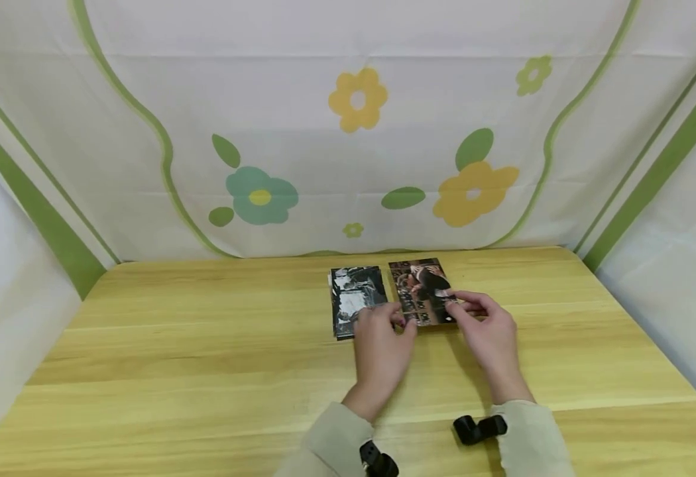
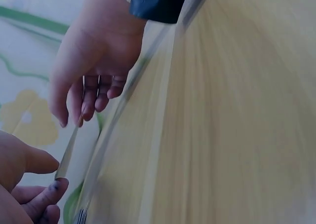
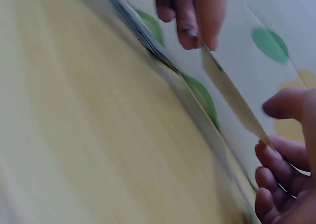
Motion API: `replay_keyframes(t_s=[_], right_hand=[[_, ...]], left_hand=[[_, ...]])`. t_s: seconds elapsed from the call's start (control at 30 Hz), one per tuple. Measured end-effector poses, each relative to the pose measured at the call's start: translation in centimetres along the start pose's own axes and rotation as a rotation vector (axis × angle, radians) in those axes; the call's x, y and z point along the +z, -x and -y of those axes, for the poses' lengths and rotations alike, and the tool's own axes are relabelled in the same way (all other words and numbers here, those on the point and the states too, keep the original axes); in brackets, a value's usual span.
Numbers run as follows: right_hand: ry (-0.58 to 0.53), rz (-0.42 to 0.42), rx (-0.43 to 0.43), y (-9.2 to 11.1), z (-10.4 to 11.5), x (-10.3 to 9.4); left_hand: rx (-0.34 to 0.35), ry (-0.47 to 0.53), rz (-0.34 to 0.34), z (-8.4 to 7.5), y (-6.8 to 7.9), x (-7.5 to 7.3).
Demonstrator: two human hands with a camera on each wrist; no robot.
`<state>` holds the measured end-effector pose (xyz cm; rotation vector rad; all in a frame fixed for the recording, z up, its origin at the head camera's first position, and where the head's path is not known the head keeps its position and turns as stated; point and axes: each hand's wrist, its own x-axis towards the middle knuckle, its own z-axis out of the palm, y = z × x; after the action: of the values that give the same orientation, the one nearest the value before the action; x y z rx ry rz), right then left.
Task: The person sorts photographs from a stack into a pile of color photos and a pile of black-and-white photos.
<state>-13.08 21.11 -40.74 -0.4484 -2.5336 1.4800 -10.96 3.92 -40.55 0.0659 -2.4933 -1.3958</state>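
Note:
A colour photo card (image 1: 422,285) is held raised over the table, tilted, its pale back showing in the right wrist view. My left hand (image 1: 380,348) pinches its near left corner between thumb and finger. On the opposite side my right hand (image 1: 491,334) supports the card with a fingertip under its edge; in the right wrist view the right thumb (image 3: 284,104) stands apart from the card. A stack of photo cards (image 1: 356,291) with a black-and-white picture on top lies just left, partly hidden behind the left hand.
The wooden table (image 1: 175,371) reaches back to a white cloth (image 1: 300,86) printed with flowers and leaves. White cloth panels close off both sides. A black wrist camera (image 1: 479,429) sits at the right sleeve, another black camera (image 1: 379,458) at the left sleeve.

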Motion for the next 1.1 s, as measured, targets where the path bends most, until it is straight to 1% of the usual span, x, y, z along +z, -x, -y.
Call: replay_keyframes(t_s=[0.1,0.2,0.37,0.47,0.63,0.77,0.93,1.1], right_hand=[[0.043,-0.001,0.005,-0.5,-0.7,-1.1],[0.098,0.001,0.011,-0.8,-1.2,-1.9],[0.146,0.004,0.019,-1.0,-1.5,-2.6],[0.169,0.003,0.019,-1.2,-1.7,-2.7],[0.226,-0.002,0.029,-1.3,-2.0,-2.8],[0.286,0.003,0.006,-1.3,-2.1,-2.5],[0.308,0.000,-0.010,-1.5,-2.0,-2.2],[0.316,0.006,-0.007,-1.5,-2.0,-2.3]], left_hand=[[-0.029,-0.003,0.054,-0.8,0.2,1.0],[-0.039,-0.019,0.088,-1.5,0.3,1.7],[-0.031,-0.050,0.110,-2.5,0.2,2.3],[-0.041,-0.058,0.132,-2.9,0.1,2.6],[-0.073,-0.060,0.209,-2.9,-0.1,2.9],[-0.070,-0.106,0.259,-2.7,-0.3,3.1],[-0.041,-0.172,0.275,-2.5,-0.4,3.2],[-0.038,-0.178,0.274,-2.5,-0.3,3.3]])
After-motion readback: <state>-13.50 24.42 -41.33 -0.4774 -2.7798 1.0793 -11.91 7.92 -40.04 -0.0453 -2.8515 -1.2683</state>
